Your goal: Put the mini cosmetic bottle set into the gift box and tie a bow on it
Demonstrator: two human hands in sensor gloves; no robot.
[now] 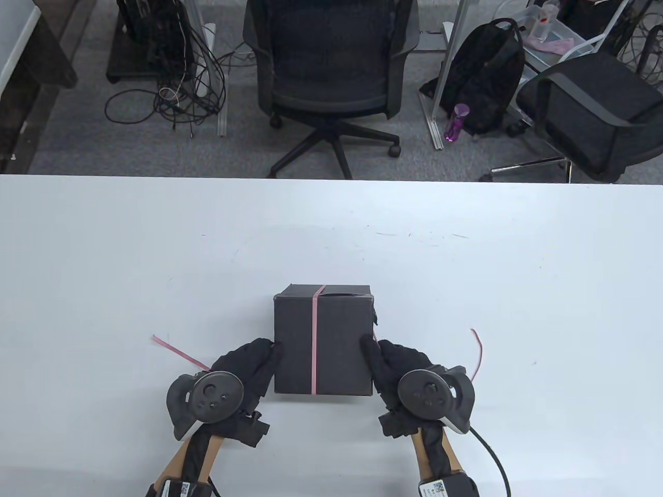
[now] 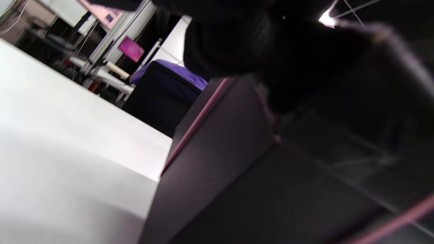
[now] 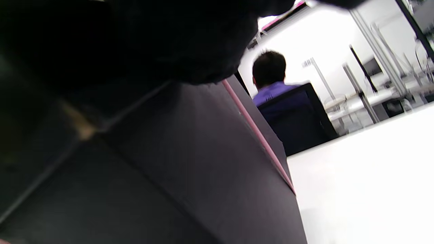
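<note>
A black gift box (image 1: pixel 295 341) stands closed near the table's front edge, with a thin pink ribbon (image 1: pixel 314 341) running over its top and down its near face. My left hand (image 1: pixel 259 362) holds the box's left side, thumb at the top edge. My right hand (image 1: pixel 380 362) holds the right side the same way. One loose ribbon end (image 1: pixel 173 349) trails out to the left from under the left hand. The other end (image 1: pixel 478 352) curls up beside the right hand. In both wrist views the box (image 2: pixel 237 176) (image 3: pixel 169 162) fills the frame under dark gloved fingers. The bottles are hidden.
The white table (image 1: pixel 331 243) stretches wide around the box. Beyond its far edge stand two office chairs (image 1: pixel 331 67), a black backpack (image 1: pixel 487 72) and a purple bottle (image 1: pixel 456 121) on the floor. A person sits in a chair (image 3: pixel 271 84) far behind.
</note>
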